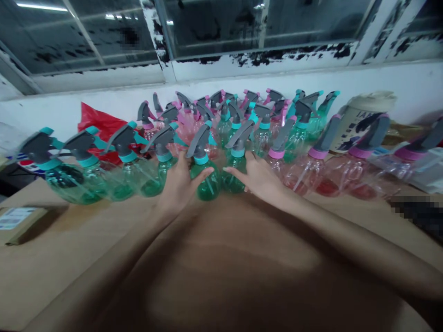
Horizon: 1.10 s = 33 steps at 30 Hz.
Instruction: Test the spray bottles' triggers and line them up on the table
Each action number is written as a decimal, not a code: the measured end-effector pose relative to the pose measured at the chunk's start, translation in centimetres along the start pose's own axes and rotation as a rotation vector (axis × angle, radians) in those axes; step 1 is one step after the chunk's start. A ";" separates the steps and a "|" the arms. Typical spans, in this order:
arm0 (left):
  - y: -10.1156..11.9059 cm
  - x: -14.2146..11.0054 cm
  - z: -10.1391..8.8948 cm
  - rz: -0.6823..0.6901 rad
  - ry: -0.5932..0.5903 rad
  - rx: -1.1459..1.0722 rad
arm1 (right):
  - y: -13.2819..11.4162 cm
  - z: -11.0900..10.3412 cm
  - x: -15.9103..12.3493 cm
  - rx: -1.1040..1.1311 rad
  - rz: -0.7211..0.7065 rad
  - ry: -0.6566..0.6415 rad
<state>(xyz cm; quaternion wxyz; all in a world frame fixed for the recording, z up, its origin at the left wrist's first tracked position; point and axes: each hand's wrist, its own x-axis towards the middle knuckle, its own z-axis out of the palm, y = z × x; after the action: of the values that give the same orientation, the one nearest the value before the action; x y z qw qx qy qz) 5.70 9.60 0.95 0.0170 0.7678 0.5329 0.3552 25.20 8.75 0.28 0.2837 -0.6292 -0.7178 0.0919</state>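
We are working with both hands at the far side of the wooden worktop (86,240), and the step in hand is looking like placing or straightening two spray bottles in the front row. Our left hand (178,186) is grasping the left green bottle (208,184), its thumb lying across the front and its fingers curling round the side. Our right hand (261,177) is holding the right green bottle (235,177) in much the same way, though how firmly either grip is pressing we cannot tell. Both bottles are standing upright, side by side, near the middle of the far edge. Towards the left edge, more teal-collared bottles (121,182) are lining up; towards the right edge, pink-collared bottles (327,182) are carrying on the row. Further spray bottles (265,133) are crowding behind, with a red bag (100,124) and a pale printed bag (358,120) flanking them. A small carton (20,226) is lying by the left edge. As we are judging it, any further move is calling for a light, level hold low on each body, with our fingers clearing the neighbouring triggers before letting go, since a nudge could be tipping the row.
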 end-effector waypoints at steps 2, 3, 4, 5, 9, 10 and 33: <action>-0.2 0.3 0.1 0.007 0.006 -0.007 | 0.0 0.0 0.0 -0.003 -0.009 -0.010; -0.3 0.5 0.2 0.019 0.007 -0.018 | 0.1 0.0 0.0 -0.009 -0.012 -0.013; -0.3 0.6 0.3 0.032 0.012 -0.027 | 0.1 0.1 0.1 -0.016 -0.013 -0.014; -0.3 0.7 0.3 0.043 0.018 -0.031 | 0.2 0.1 0.1 -0.024 -0.016 -0.014; -0.3 1.1 0.5 0.048 0.038 -0.017 | 0.4 0.2 0.3 -0.050 -0.044 0.007; -0.3 1.1 0.6 0.046 0.040 -0.014 | 0.4 0.2 0.3 -0.059 -0.049 0.017; 2.0 -5.0 -0.3 -0.086 0.064 -0.352 | 1.5 -1.8 -5.1 -0.025 -0.171 -0.009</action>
<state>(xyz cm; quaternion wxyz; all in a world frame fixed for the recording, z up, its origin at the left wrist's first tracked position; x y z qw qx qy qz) 6.25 4.44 -0.64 0.1493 0.7177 0.4950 0.4664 27.62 3.72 -0.50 0.2792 -0.5687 -0.7713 0.0610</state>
